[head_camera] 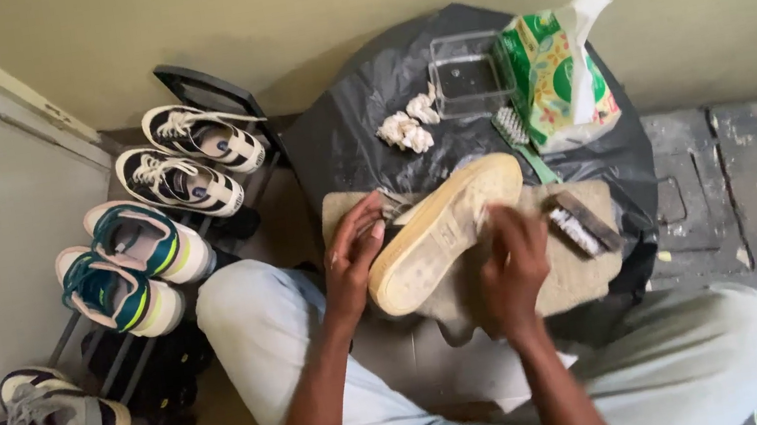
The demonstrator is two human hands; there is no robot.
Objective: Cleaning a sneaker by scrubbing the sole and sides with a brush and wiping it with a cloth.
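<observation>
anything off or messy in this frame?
Mostly tidy. The shoe, held sole-up by the left hand and right hand, has a grimy, yellowed sole. Crumpled white wads lie loose on the black plastic sheet. Nothing spilled.

The person wore pale, light blue trousers (322, 368) that filled the lower part of the frame. Both forearms were bare, without sleeves, and both hands were ungloved.

Both hands (435, 264) grip an upturned shoe (445, 228).
</observation>
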